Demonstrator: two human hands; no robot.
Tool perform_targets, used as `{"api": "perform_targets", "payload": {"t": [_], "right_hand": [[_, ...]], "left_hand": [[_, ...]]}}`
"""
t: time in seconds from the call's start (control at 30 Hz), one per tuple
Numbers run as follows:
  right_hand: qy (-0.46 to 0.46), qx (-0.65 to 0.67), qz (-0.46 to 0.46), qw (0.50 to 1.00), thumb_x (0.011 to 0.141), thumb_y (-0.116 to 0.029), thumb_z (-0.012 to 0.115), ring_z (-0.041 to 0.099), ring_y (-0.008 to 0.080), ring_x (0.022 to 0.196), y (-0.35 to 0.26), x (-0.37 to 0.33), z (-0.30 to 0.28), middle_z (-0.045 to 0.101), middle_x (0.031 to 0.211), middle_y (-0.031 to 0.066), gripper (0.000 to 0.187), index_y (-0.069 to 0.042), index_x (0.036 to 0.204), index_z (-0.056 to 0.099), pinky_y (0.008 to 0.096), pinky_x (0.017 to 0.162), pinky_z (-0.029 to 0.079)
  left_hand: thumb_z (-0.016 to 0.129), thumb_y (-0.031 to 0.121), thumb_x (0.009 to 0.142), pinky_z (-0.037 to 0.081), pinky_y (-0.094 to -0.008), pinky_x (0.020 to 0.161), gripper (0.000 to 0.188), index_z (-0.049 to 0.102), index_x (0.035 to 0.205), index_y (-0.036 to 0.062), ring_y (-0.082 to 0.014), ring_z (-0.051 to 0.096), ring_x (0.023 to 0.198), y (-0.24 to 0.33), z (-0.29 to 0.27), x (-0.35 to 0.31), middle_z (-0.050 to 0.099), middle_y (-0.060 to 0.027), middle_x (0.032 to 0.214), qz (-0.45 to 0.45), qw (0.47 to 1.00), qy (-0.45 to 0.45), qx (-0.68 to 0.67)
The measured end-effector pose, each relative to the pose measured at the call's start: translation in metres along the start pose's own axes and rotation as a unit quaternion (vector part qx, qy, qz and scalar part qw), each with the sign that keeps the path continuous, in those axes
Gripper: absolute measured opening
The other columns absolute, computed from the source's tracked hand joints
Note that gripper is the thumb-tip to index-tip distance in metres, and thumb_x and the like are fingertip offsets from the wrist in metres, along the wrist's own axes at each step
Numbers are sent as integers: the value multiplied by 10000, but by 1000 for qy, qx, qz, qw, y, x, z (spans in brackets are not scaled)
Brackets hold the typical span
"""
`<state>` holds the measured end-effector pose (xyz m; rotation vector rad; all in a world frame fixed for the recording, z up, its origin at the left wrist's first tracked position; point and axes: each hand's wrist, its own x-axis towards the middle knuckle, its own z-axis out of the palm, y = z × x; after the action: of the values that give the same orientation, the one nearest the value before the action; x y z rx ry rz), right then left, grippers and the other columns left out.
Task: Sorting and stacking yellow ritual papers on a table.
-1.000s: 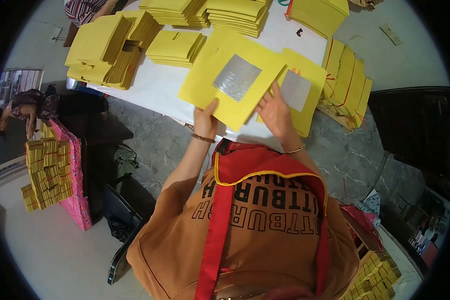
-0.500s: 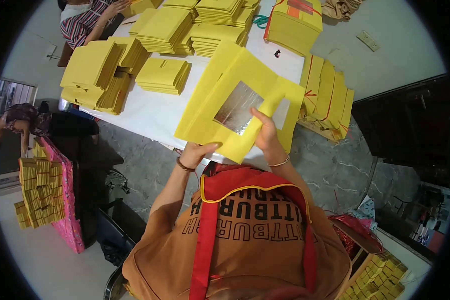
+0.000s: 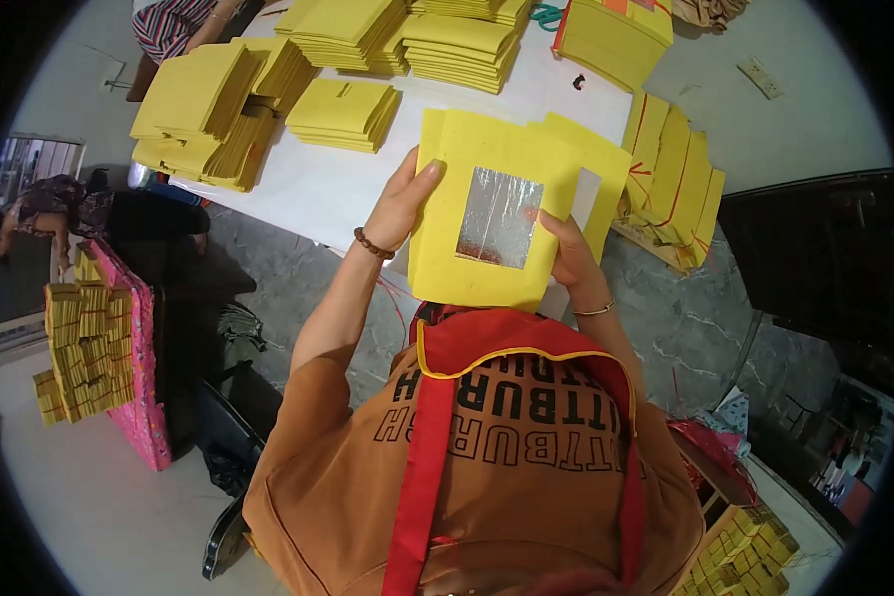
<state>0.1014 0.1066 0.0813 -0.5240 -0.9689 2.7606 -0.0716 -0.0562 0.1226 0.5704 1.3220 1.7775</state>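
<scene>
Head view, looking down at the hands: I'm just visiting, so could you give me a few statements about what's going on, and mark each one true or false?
1. The left hand and right hand both hold a yellow piece with a shiny window. True.
2. That window is round. False: it is four-sided.
3. The left wrist is bare. False: it wears a brown bracelet.
4. A low yellow stack lies on the white tabletop, up and to the left of the held piece. True.
5. The person's apron is blue. False: it is red with yellow edging.
</scene>
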Motion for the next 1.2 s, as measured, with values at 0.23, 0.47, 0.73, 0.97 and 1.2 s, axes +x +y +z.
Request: {"api": "perform_targets", "payload": {"t": [0.23, 0.47, 0.73, 0.97, 1.2], "right_hand": [[89, -31, 5, 995, 856, -377, 519, 460, 206, 1050, 19, 6, -17, 467, 1152, 88, 498, -44, 1210, 414, 359, 912, 392], [90, 80, -7, 993, 856, -386, 524, 432, 203, 1123, 18, 23, 1, 454, 1228, 79, 537, -54, 1255, 385, 366, 946, 365], [-76, 121, 2, 990, 902, -241, 436, 461, 228, 1121, 10, 13, 5, 456, 1237, 111, 439, -28, 1276, 352, 355, 945, 378], [-12, 95, 150, 984, 867, -180, 491, 542, 202, 996, 36, 14, 26, 544, 1109, 109, 360, 5, 1174, 454, 344, 861, 440], [31, -25, 126, 991, 816, -63, 466, 528, 220, 1018, 57, 34, 35, 529, 1118, 130, 400, 20, 1205, 422, 333, 873, 426]], "left_hand": [[481, 217, 903, 413, -256, 869, 451, 348, 1285, 17, -111, 486, 1048, 7, 11, 5, 497, -54, 1175, -61, 997, -44, -13], [610, 182, 821, 414, -279, 865, 531, 374, 1259, 1, -123, 500, 1014, 10, 10, 10, 527, -58, 1134, -98, 991, -95, 11], [609, -11, 779, 486, -243, 730, 439, 421, 1176, 2, -128, 571, 884, -12, -14, 22, 567, -72, 1037, -14, 999, 38, -10], [569, -47, 793, 477, -263, 783, 439, 407, 1197, 7, -136, 565, 923, -24, -33, 20, 566, -71, 1058, -18, 998, 55, -31], [628, 97, 779, 456, -271, 745, 511, 405, 1230, 6, -161, 557, 875, -48, -52, 14, 555, -104, 1037, 179, 702, 238, 647]]}}
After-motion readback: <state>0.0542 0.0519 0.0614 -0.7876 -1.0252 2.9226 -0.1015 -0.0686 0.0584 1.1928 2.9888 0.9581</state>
